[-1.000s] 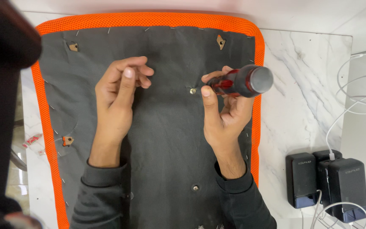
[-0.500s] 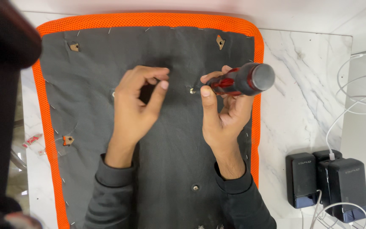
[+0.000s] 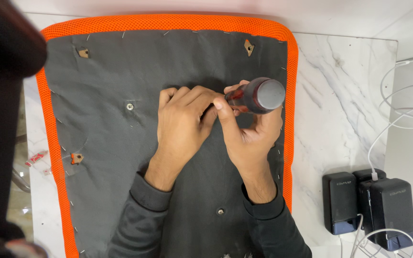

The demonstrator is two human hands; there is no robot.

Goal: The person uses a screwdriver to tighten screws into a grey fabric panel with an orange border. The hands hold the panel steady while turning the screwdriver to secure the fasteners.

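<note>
Right hand (image 3: 249, 138) closed around the screwdriver (image 3: 256, 96), tip down on the grey seat underside (image 3: 120, 143) near its middle; left hand (image 3: 182, 124) curled at the tip, steadying it. Driving step; next calls for straight, firm turning

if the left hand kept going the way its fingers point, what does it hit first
Probably the screwdriver shaft held in the right hand: the left hand points up and right, its fingertips already at the tool's tip, which they hide. Depth is unclear from above.
</note>
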